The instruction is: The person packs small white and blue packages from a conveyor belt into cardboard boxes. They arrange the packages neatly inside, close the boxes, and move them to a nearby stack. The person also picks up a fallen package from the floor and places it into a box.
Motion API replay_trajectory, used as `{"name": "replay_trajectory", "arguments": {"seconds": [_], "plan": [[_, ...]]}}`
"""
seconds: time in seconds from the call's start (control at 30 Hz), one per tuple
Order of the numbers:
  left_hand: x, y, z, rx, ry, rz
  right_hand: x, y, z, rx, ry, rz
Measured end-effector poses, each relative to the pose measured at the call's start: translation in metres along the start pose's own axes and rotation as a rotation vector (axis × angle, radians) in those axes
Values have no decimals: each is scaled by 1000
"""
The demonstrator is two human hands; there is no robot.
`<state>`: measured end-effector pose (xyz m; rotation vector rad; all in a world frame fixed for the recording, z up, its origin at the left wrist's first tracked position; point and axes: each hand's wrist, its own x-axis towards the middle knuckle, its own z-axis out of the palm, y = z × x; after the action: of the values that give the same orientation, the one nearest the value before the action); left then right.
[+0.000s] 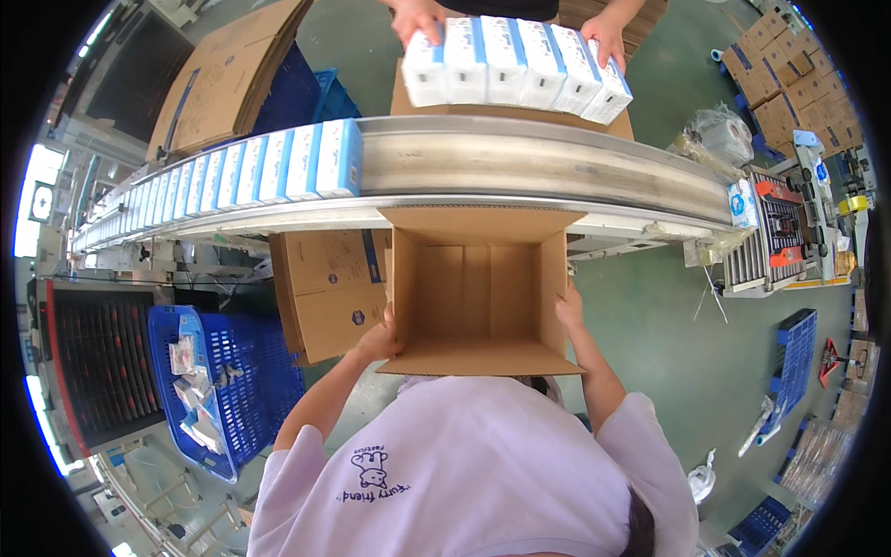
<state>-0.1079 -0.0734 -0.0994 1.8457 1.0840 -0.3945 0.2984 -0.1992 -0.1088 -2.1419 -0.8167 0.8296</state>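
Between my two hands is an open, empty cardboard box [476, 292], its mouth facing up toward me and its far flap against the conveyor's near edge. My left hand [379, 340] grips the box's left wall, and my right hand [570, 308] grips its right wall; some fingers of each are hidden by the cardboard. Across the conveyor [538, 167], a co-worker's two hands squeeze a row of several white-and-blue tissue packs [506, 65] from both ends. More such packs [336, 158] stand in a line on the conveyor's left part.
Flattened cardboard boxes [325, 292] lean below the conveyor at left, beside a blue plastic basket [269, 371] holding wrappers. Another cardboard stack [218, 79] stands at the far left. A roller section with a taping machine [780, 223] is at the conveyor's right end; stacked cartons [789, 79] stand beyond.
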Motion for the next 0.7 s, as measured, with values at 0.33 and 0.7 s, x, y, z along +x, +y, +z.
{"name": "replay_trajectory", "arguments": {"seconds": [0.33,0.7], "plan": [[-23,68,-26,435,4,-290,-47,-7,-4,-242,24,-69],[-15,69,-11,405,74,-315,-36,13,-5,-33,71,-80]]}}
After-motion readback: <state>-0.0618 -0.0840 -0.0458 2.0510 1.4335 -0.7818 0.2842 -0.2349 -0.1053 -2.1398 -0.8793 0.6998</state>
